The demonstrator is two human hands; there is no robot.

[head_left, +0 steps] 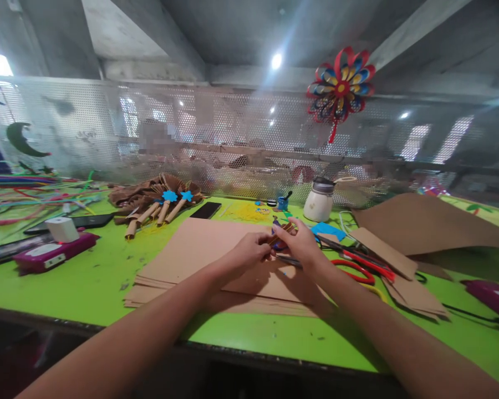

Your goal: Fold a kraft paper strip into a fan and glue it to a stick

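Note:
Both hands meet over a stack of brown paper sheets [208, 249] on the green table. Between them is a small brown and dark purple craft piece [279, 239], mostly covered by fingers. My left hand [250, 249] pinches it from the left with curled fingers. My right hand [303, 241] has its thumb and fingers closed on the other side. Beneath the right hand lies a dark pointed blade [289, 260]. Red-handled scissors [357, 269] rest right of the paper, close to my right wrist. A blue paper piece [329, 230] lies behind them.
Brown paper flowers with blue cutouts [169, 196] lie at the back left, near a black phone [205, 210]. A white jug [318, 202] stands behind my right hand. At left is a purple power strip [54, 254]; large brown paper [428, 227] spreads at right.

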